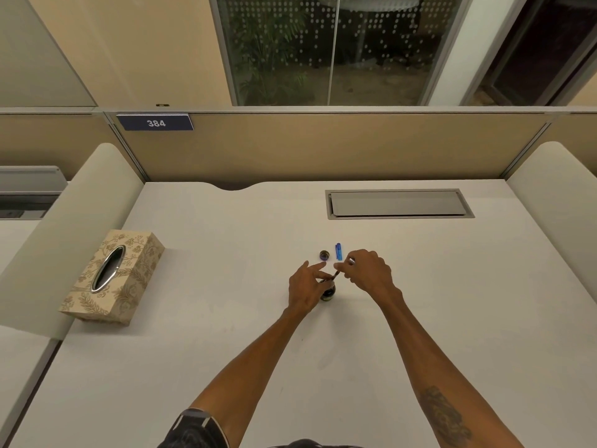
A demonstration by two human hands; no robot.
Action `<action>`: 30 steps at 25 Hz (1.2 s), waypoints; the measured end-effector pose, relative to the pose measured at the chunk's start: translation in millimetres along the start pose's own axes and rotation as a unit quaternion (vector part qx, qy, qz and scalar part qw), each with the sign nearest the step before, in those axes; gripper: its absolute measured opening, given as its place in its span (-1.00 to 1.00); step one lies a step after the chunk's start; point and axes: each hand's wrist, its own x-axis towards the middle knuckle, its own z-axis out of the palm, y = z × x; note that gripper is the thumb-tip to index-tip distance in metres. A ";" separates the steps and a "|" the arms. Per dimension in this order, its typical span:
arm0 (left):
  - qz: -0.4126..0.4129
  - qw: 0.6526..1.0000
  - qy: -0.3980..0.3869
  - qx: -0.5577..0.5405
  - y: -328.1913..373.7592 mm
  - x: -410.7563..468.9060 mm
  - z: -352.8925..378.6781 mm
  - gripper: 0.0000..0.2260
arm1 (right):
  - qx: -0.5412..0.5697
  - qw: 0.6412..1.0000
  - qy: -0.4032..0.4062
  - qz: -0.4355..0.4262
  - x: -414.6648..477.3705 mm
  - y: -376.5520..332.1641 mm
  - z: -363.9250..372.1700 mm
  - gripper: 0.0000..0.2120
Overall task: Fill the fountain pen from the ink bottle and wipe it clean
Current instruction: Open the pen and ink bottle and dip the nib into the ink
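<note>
In the middle of the desk [210,334] the left hand [305,287] holds the ink bottle [329,292] and the right hand [368,271] pinches the pen [336,275] over it, so that spot is blocked. Just behind them lie a small round lid [324,255] and a blue cap [338,252]. A tissue box [111,276] sits by the left edge. A wall panel [323,147] shuts off the back edge. The right side is open.
</note>
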 end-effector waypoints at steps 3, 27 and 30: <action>0.004 1.000 -0.002 -0.003 1.0 0.1 -0.5 -0.76 | -0.002 1.000 0.000 -0.026 1.0 1.9 -2.8 -0.81; -0.013 0.986 -0.003 -0.164 -7.4 -2.4 -4.6 -0.61 | 0.077 0.997 0.015 -0.015 -6.5 5.9 1.1 -0.85; -0.035 0.973 0.048 -0.222 -7.2 -5.6 -9.2 -0.68 | 0.081 0.996 0.022 -0.015 -9.9 4.1 -1.8 -0.85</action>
